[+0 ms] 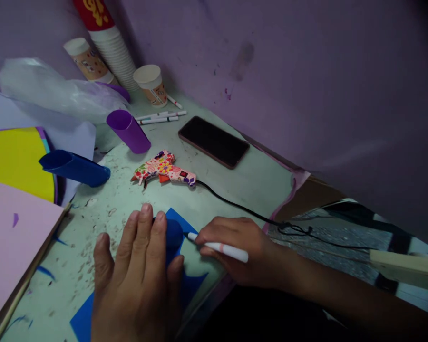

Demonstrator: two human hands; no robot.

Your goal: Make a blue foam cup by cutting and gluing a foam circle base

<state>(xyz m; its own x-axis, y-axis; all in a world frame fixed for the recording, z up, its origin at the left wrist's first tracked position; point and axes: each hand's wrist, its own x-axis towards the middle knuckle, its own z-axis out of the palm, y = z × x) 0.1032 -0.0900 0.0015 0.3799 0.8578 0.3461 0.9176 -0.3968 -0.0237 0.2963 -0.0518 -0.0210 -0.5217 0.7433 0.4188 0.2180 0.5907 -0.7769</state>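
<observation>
My left hand (137, 270) lies flat with its fingers stretched out, pressing down on a rounded dark blue piece (173, 233) and a blue sheet (192, 287) under it. Much of both is hidden beneath the palm. In my right hand (235, 247) is a white marker (231, 251), its dark tip touching or very near the rounded edge of the dark blue piece. Beyond my hands lies a floral glue gun (164, 170) on its side. To its left a blue paper tube (76, 167) lies slantwise, and a purple paper tube (128, 131) stands tilted.
A phone (214, 141) lies near the purple wall (306, 85). Paper cups (151, 85), several markers (162, 117) and a plastic bag (57, 92) sit at the back. Coloured sheets (17, 237) cover the left side. The glue gun's black cord (235, 204) runs off the right edge.
</observation>
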